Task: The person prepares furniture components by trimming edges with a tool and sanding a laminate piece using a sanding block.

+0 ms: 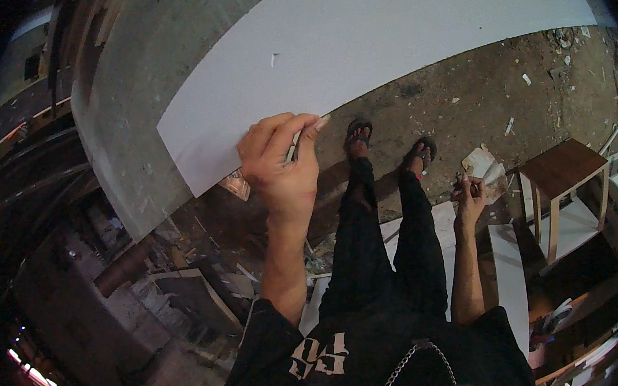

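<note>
A long white board [383,32] lies across a grey-green surface in front of me. Over its near edge, toward the left end, is my left hand [280,162], its fingers curled and its thumb pressed toward the fingertips. Something thin and pale shows between thumb and fingers, too little of it to name. Lower and to the right, beside my leg, hangs my right hand [470,197], apart from the board. Its fingers are bent and drawn together; whether they hold anything small is hidden.
The grey-green tabletop [118,151] extends left of the board. At the right stands a small brown-topped stool [562,167], near a crumpled pale sheet [484,166]. Scraps litter the dirt floor [492,96]. Wood offcuts [193,291] lie at the lower left.
</note>
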Tool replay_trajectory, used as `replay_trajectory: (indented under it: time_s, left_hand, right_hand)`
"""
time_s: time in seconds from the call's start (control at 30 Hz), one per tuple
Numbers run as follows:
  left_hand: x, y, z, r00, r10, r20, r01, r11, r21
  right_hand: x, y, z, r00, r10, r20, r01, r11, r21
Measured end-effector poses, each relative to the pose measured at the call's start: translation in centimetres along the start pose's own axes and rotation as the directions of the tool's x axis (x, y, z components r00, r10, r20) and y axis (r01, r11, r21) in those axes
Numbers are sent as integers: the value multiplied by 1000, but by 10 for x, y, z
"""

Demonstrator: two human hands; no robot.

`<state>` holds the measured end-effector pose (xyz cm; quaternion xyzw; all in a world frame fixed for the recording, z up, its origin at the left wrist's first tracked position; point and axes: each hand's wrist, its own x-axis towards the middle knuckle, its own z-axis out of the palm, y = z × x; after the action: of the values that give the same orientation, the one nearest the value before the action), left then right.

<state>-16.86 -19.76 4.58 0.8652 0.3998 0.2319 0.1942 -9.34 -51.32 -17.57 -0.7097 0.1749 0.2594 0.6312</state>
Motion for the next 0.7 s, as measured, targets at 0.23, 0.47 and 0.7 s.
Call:
replay_trajectory:
  time_s: [0.23,0.47,0.7]
  left_hand:
    - [2,3,1,999,29,14,-30,999,17]
    - [6,-3,-2,992,38,121,-44,998,52]
    - [6,-10,-9,990,37,137,-42,998,40]
  right_hand:
    - [2,3,-1,1000,-19,6,19,1000,19]
    - [4,1,-3,1000,7,-9,-7,1000,20]
    - [8,6,-9,1000,-17,12,17,1000,15]
